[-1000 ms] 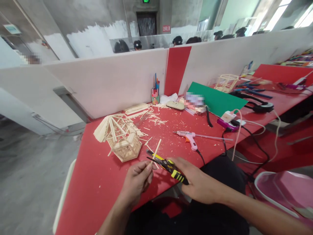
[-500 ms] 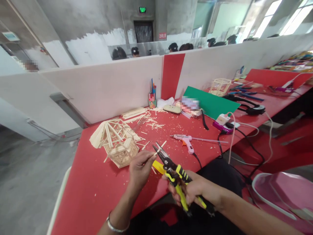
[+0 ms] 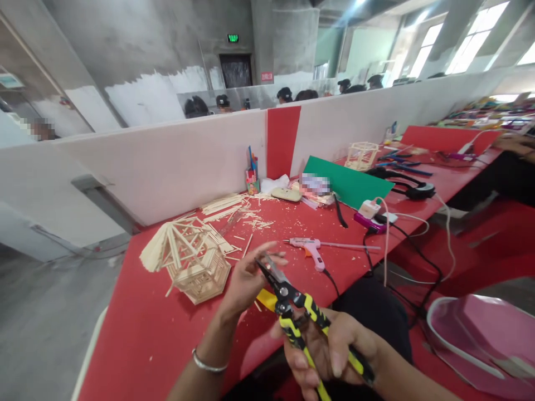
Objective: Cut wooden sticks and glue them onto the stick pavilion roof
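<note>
My right hand is wrapped round the yellow-and-black handles of a pair of pliers. The pliers' handles are spread, and their dark jaws point up and left over the table edge. Just behind the jaw tips is my left hand, its fingers stretched out and apart; no stick shows in it. A bracelet is on the left wrist. Left of that hand stands a small house-like model of pale wooden sticks, with a fan-shaped roof section. A yellow object lies below the jaws, partly hidden.
A pink glue gun lies on the red table with a glue stick in its back. Loose wooden sticks and scraps lie beyond the model. Farther right are a green board, a purple power strip and cables.
The stick pinched in my left hand at the jaws no longer shows, and those fingers have spread. The pliers' handles have come farther apart. The view has shifted slightly.
</note>
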A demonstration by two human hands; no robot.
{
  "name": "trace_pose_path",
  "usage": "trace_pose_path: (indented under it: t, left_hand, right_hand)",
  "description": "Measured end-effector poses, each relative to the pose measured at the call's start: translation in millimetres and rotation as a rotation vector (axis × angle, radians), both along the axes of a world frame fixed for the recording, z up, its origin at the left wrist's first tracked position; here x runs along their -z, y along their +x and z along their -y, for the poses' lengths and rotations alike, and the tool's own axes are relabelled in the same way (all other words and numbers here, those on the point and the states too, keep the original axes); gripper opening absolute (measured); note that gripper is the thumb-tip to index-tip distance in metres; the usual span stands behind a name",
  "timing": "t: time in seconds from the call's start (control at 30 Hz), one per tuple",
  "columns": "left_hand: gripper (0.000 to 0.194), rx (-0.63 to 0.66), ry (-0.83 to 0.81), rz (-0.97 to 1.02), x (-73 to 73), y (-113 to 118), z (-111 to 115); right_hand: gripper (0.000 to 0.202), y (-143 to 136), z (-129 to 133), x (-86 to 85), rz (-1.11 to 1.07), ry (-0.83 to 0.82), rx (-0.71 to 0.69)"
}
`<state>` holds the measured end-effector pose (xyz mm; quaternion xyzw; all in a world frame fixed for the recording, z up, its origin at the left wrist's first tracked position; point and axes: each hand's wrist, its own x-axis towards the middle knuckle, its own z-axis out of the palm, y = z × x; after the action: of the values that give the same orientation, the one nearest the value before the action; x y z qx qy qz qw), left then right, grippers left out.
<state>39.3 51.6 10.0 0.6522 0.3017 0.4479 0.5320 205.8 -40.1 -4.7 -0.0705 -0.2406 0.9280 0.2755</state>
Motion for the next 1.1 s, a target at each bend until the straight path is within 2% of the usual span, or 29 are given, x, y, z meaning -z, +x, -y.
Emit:
trace_pose_path:
  t: [0.07,0.13,0.2,0.27,0.37,0.4,0.47,0.6,0.87,1.1]
  left_hand:
    - [0.021,-0.01,0.016,-0.039,-0.3,-7.9,8.8]
    - [0.02,-0.057,0.04,-0.094,2.8,-16.7,15.2]
    - [0.022,-0.163,0.02,-0.092,7.3,-23.4,21.8]
    - [0.032,-0.228,-0.05,-0.047,11.5,-25.8,30.1]
    - [0.041,-0.233,-0.134,-0.008,14.9,-21.5,44.9]
    - [0.042,-0.235,-0.139,-0.006,15.2,-18.8,49.4]
    - [0.042,-0.265,-0.118,-0.003,15.3,-13.8,56.5]
    - [0.043,-0.37,-0.029,-0.003,16.0,-11.3,62.1]
    - [0.035,-0.627,0.114,-0.184,17.3,-24.7,70.7]
    - [0.032,-0.674,0.302,-0.255,14.8,-28.4,76.0]
  right_hand:
    - [0.07,-1.7,1.2,1.6,-0.028,-0.02,-0.04]
    - [0.072,-0.3,3.8,3.2,0.004,-0.018,-0.041]
    - [0.074,3.3,8.3,5.4,0.15,0.067,0.022]
    - [0.073,6.6,13.5,8.1,0.481,0.251,0.203]
    - [0.071,4.5,17.9,13.0,1.145,0.613,0.6]
    - [0.07,1.5,17.9,14.6,1.312,0.718,0.693]
    - [0.071,-7.1,16.3,17.3,1.506,0.883,0.761]
    - [0.072,-26.9,12.9,18.0,1.592,1.069,0.765]
    - [0.075,-53.8,16.7,21.7,1.63,1.184,0.884]
    - [0.07,-63.2,21.9,21.5,1.636,1.236,0.923]
